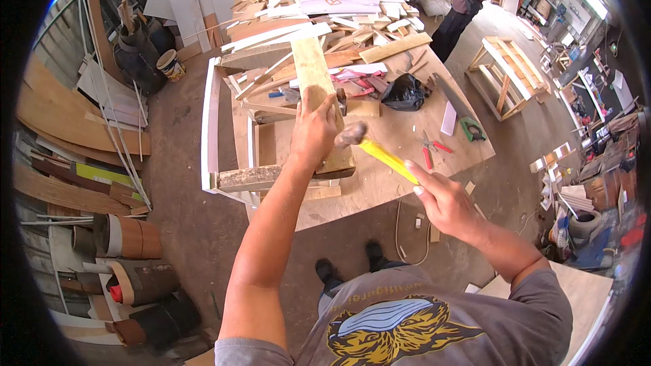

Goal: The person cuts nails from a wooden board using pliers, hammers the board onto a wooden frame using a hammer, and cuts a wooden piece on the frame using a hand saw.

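My right hand [444, 200] is closed round the yellow handle of a hammer [388, 158]. The hammer's head is blurred and hangs just right of a long, pale wooden board [310, 59]. My left hand [313, 129] grips this board near its middle, fingers over its upper face. The board slants from the loose wood towards me, its near end above the workbench [380, 193]. Beneath it, to the left, stands a wooden frame [212, 122] with a rough crosspiece [249, 177]. Whether the board touches the frame is hidden.
Red-handled pliers [432, 149], a green-handled handsaw [468, 125] and a black plastic bag [405, 92] lie on the bench. Offcuts [339, 7] cover its far end. Another person [468, 0] stands beyond, near a slatted wooden frame [508, 74]. Rolls of material [135, 237] lie left.
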A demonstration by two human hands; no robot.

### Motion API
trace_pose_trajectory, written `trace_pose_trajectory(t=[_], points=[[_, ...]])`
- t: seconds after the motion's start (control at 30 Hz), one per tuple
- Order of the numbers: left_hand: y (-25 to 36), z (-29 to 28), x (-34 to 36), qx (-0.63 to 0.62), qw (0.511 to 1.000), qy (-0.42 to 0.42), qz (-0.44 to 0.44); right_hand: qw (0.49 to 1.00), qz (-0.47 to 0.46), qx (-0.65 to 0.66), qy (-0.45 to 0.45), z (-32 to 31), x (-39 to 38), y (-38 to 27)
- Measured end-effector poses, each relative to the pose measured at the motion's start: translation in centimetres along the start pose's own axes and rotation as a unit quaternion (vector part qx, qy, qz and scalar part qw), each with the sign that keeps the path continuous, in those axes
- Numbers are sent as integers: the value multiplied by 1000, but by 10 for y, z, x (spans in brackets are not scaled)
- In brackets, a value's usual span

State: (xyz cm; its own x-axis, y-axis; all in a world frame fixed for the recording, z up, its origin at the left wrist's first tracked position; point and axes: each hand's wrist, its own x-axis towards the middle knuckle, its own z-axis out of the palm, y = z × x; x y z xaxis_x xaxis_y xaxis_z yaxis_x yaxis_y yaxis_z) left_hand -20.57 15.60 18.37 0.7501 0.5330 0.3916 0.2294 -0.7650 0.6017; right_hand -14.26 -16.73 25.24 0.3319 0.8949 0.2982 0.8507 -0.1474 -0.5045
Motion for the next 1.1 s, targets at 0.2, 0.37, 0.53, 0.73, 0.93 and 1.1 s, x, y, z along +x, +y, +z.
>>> trace_pose_trajectory(t=[0.2, 0.37, 0.53, 0.73, 0.93, 1.1], points=[[-2, 1, 4, 13, 1000, 11, 5, 996, 28, -53, -66, 0, 1, 4], [-6, 1, 0, 20, 1000, 16, 9, 999, 32, -20, 0, 5, -12, -6], [10, -12, 2, 154, 988, -3, -13, 996, 64, -39, -43, 14, -20, -7], [7, -35, 24, 286, 947, -125, 79, 996, 67, -33, -43, 18, -18, -14], [-10, -18, 21, 169, 968, -123, 140, 992, 112, -43, -45, 13, -18, -41], [-11, -13, 23, 152, 969, -121, 151, 990, 139, -3, -29, 19, -13, -62]])
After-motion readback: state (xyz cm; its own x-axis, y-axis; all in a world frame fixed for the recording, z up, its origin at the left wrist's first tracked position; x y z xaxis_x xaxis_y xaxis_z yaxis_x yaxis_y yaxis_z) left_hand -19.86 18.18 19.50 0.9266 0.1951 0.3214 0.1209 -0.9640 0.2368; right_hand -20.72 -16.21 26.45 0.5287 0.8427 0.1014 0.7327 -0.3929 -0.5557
